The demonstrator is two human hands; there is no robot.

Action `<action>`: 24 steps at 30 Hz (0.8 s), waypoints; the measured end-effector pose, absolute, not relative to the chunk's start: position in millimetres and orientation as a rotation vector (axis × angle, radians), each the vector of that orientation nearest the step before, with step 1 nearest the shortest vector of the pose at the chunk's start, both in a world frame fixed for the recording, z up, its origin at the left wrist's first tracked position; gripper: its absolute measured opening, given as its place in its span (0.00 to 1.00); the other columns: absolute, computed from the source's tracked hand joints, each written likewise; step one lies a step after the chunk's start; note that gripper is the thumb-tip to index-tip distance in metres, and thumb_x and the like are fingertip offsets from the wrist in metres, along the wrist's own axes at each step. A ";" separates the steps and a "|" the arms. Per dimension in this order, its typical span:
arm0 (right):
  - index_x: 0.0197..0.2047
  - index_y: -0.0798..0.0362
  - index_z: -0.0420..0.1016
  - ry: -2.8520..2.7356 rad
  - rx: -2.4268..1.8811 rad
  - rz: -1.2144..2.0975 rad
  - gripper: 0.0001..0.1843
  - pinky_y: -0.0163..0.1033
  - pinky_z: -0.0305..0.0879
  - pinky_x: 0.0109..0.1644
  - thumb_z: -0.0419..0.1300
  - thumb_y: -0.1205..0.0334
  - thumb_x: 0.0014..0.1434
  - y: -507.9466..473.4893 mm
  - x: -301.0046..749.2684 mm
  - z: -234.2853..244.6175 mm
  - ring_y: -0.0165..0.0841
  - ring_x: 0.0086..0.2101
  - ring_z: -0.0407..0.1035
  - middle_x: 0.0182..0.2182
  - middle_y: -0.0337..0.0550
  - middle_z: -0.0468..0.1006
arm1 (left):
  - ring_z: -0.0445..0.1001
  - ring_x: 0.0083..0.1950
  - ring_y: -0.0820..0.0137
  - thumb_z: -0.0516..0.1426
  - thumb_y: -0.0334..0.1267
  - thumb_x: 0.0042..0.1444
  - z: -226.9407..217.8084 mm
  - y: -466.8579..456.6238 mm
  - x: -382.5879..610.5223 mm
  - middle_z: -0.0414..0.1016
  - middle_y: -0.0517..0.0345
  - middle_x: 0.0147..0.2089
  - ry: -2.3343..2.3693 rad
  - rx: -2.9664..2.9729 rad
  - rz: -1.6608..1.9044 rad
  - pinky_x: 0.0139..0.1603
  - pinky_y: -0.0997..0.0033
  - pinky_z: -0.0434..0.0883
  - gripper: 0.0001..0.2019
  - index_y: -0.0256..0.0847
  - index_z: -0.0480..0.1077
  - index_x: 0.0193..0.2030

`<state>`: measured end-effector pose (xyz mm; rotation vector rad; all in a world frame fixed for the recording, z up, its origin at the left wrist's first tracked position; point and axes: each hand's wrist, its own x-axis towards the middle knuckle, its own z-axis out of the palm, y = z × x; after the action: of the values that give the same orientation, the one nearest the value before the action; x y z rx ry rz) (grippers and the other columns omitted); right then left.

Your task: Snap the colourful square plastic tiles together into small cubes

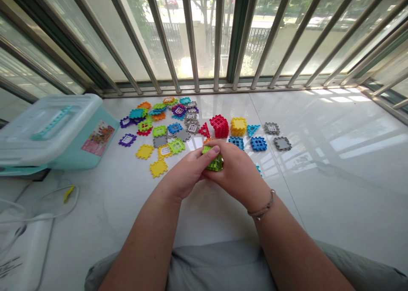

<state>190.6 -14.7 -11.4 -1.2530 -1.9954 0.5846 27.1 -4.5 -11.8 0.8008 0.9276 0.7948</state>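
Observation:
Both my hands hold a small green cube built from interlocking plastic tiles. My left hand grips it from the left, its fingers lying across the top. My right hand wraps the right side and hides much of the cube. Just beyond my hands stand a red tile cube and a yellow tile cube. A loose spread of multicoloured notched plastic tiles lies on the floor to the left. A yellow tile lies closest to my left hand.
A teal plastic storage box with a pale lid stands at left. A white cable and white device lie at lower left. Metal window bars and a low sill border the glossy white floor at the far side.

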 end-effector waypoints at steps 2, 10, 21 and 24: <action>0.57 0.49 0.79 -1.996 -1.252 0.584 0.24 0.50 0.77 0.59 0.75 0.67 0.59 -14.8 190.6 -11.5 0.48 0.54 0.82 0.55 0.49 0.87 | 0.84 0.52 0.61 0.76 0.59 0.56 -12.8 -4.1 26.7 0.87 0.45 0.53 0.932 0.800 0.793 0.47 0.71 0.79 0.31 0.37 0.83 0.55; 0.58 0.50 0.79 -1.989 -1.230 0.587 0.25 0.49 0.77 0.59 0.76 0.68 0.58 -13.6 190.8 -12.8 0.47 0.54 0.82 0.55 0.49 0.87 | 0.85 0.52 0.61 0.76 0.59 0.55 -12.8 -4.1 26.6 0.87 0.45 0.53 0.925 0.794 0.798 0.47 0.71 0.79 0.31 0.37 0.83 0.56; 0.58 0.49 0.78 -1.989 -1.242 0.601 0.26 0.51 0.76 0.61 0.76 0.69 0.57 -13.4 191.3 -13.1 0.48 0.55 0.81 0.55 0.48 0.87 | 0.85 0.56 0.58 0.76 0.59 0.55 -12.7 -3.8 27.2 0.87 0.44 0.55 0.925 0.789 0.797 0.50 0.68 0.80 0.31 0.38 0.83 0.56; 0.58 0.50 0.78 -1.992 -1.246 0.597 0.26 0.51 0.76 0.60 0.76 0.69 0.57 -13.5 191.2 -13.5 0.48 0.55 0.81 0.56 0.49 0.87 | 0.85 0.54 0.59 0.76 0.59 0.56 -12.7 -3.7 27.2 0.87 0.45 0.54 0.921 0.793 0.798 0.49 0.69 0.80 0.31 0.37 0.83 0.56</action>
<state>191.2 -13.5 -13.5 -1.2456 -1.9915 0.5968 27.2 -3.7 -12.7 0.7933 0.9207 0.7982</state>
